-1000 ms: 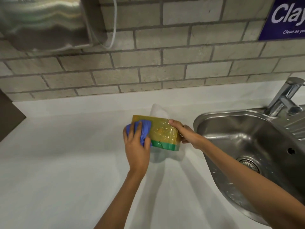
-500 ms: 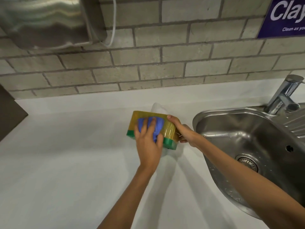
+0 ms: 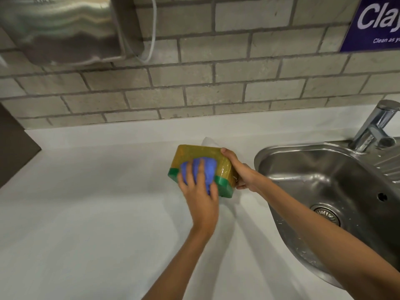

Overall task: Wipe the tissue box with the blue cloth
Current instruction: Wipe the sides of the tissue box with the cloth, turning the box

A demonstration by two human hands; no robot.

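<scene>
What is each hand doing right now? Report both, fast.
Left hand: closed on the crumpled blue cloth, pressing it against the yellow-and-green tissue box.
Right hand: closed on that box's right end.

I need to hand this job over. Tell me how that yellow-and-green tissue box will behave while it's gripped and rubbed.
The tissue box is probably light: the right hand tilts it alone. Its glossy surface may be slippery under the blue cloth, which the left hand presses on. Likely crushable if squeezed hard.

Tissue box [image 3: 201, 155] is done in glittery yellow-gold with a green band along the bottom, white tissue [image 3: 208, 141] poking out. Cloth [image 3: 204, 169] is blue. Grey brick wall [image 3: 216, 83], white counter [image 3: 86, 213], purple sign [image 3: 374, 22] lettered in white.
</scene>
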